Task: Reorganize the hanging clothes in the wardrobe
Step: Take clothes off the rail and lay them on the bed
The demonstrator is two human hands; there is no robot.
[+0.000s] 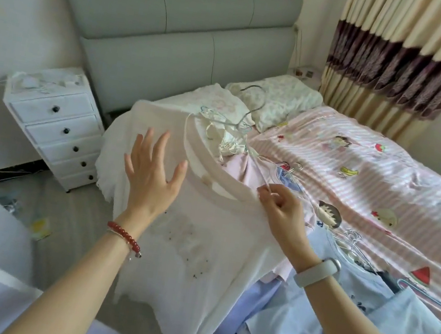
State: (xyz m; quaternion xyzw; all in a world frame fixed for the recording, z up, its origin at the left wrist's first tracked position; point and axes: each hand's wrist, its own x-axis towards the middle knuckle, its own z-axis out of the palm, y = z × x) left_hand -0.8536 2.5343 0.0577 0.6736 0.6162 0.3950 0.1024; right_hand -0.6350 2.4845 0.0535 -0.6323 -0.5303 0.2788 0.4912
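A white T-shirt (193, 250) with a pale pink collar and a faded print is held up over the bed's near corner. My right hand (280, 206) pinches its collar together with a thin hanger rod at the shoulder. My left hand (151, 172) hovers in front of the shirt's other shoulder with fingers spread, holding nothing. A metal hanger hook (250, 104) sticks up behind the collar. A pile of clothes on wire hangers lies on the bed: a cream garment (227, 138), a pink one (242, 167), light blue tops (320, 314).
The bed (372, 177) has a pink striped cartoon sheet, two pillows (280, 98) and a grey headboard. A white drawer unit (54, 124) stands left of the bed. Curtains (407, 52) hang at the right. Small litter lies on the grey floor (40, 227).
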